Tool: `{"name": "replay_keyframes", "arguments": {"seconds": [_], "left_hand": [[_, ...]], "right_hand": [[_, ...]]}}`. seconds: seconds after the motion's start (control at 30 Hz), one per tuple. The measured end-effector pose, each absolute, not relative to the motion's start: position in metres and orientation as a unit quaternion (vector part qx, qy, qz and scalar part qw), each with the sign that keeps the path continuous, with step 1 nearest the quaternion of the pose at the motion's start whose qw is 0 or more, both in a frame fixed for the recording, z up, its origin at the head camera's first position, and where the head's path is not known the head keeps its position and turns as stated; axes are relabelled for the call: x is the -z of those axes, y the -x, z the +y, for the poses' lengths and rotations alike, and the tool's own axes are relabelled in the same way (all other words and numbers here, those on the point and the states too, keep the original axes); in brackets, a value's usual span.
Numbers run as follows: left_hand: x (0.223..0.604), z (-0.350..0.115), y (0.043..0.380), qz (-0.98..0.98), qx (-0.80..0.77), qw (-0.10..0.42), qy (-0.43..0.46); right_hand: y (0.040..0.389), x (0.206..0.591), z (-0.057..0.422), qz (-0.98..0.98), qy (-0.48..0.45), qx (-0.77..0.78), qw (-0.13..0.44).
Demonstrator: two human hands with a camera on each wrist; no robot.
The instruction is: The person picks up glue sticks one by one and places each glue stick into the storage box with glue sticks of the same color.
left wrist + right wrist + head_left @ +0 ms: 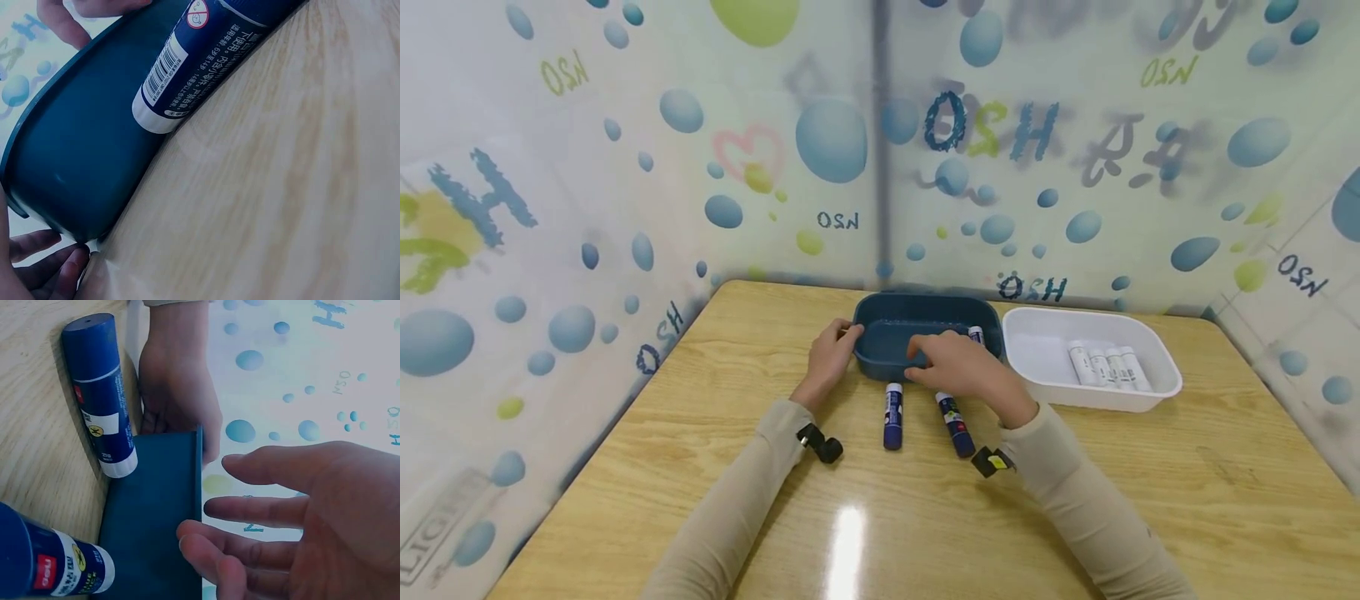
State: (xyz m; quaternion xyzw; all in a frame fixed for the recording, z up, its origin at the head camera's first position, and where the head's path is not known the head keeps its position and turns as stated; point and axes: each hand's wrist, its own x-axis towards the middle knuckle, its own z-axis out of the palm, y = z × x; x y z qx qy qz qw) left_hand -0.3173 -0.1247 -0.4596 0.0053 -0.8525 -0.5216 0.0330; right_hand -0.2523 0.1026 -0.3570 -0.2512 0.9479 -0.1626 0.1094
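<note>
A dark blue bin [880, 367] sits at the back of the table. At its left end my left hand [832, 354] grips it, with the thumb at the rim and fingers along the outside. My right hand [958, 367] hovers over the bin's front rim, its fingers spread and loosely bent around nothing, as the right wrist view shows. A blue glue stick with a white end [892, 417] lies in front of the bin, and another glue stick [955, 425] lies slanted below my right hand. Inside the bin, a third glue stick [976, 334] shows partly at the right.
Right of the blue bin, nearly touching it, stands a white bin [1093, 396] with several white glue sticks [1108, 367] side by side in it. The wood-grain table [1240, 492] backs onto a patterned curtain [760, 242].
</note>
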Motion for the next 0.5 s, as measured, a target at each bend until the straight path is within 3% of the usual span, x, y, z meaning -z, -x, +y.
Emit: {"name": "replay_keyframes", "arguments": {"seconds": [0.5], "left_hand": [[0.46,-0.126,0.315,-0.852,0.522,0.037,-0.001]], "right_hand": [[0.245,0.37,0.094,0.952,0.243,0.156,0.098]]}}
